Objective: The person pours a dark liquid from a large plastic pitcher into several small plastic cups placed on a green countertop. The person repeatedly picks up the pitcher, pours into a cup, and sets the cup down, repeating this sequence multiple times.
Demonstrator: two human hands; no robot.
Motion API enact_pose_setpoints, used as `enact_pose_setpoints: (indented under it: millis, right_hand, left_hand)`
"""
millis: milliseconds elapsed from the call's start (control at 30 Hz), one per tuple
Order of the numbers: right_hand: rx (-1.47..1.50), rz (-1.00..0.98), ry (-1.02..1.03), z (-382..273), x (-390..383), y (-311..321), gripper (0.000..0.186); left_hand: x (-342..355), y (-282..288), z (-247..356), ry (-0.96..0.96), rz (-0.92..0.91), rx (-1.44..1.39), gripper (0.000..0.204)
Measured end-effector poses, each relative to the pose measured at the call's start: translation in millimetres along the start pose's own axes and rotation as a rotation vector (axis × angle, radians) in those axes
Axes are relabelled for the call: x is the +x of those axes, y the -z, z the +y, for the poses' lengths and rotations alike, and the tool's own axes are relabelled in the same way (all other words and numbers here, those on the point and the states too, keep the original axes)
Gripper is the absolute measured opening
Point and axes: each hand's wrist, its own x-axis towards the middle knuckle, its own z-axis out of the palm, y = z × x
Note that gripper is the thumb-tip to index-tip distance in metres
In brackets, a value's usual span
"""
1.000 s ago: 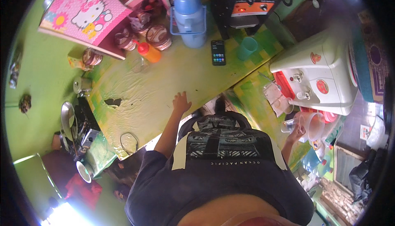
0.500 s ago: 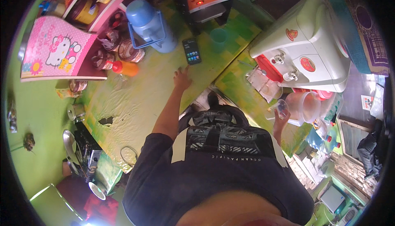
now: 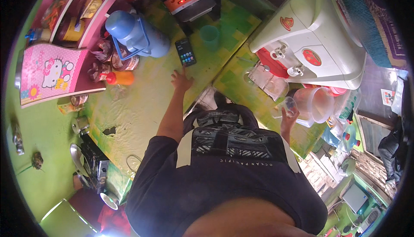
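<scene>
My left hand [image 3: 182, 80] rests over the yellow-green table with its fingers spread. One fingertip reaches the lower edge of a dark smartphone [image 3: 185, 52], whose lit screen shows several app icons. On the right, my right hand [image 3: 290, 118] grips a clear plastic cup [image 3: 290, 105], its fingers wrapped round the side. Just beyond that cup stands a large translucent plastic tub [image 3: 317, 104]. A white water dispenser [image 3: 312, 34] with a red tap panel [image 3: 272, 63] is above it. Whether the cup contains anything is hard to make out.
Past the phone are a blue thermos jug [image 3: 138, 36], a green cup [image 3: 209, 35] and a black-and-orange cup-sealing machine [image 3: 189, 1]. A pink shelf [image 3: 54, 73] with jars beside it stands at left, near an orange bottle [image 3: 120, 78]. A gap divides the two tables.
The whole view has turned slightly, shifting the phone and thermos leftward in it. My left hand stays at the phone's lower edge, and my right hand still holds the clear cup.
</scene>
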Motion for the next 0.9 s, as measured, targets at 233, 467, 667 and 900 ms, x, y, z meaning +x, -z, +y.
enact_pose_setpoints:
  millis: [233, 467, 667, 900]
  right_hand:
    - [-0.012, 0.073, 0.18, 14.3, 9.3, -23.4, 0.072]
    - [-0.046, 0.152, 0.026, 44.2, 20.4, -46.2, 0.085]
    - [-0.103, 0.107, -0.026, 31.3, 18.1, -50.0, 0.087]
    - [-0.006, 0.132, -0.092, 11.9, 0.1, -40.5, 0.082]
  left_hand:
    - [-17.9, -16.8, -33.0, -0.203, 0.241, -0.325, 0.093]
    - [-49.0, -19.5, -37.9, -0.305, 0.352, -0.318, 0.079]
    - [-79.3, -19.2, -15.6, -0.389, 0.352, -0.334, 0.073]
    - [-74.0, -12.9, -10.6, -0.319, 0.23, -0.25, 0.072]
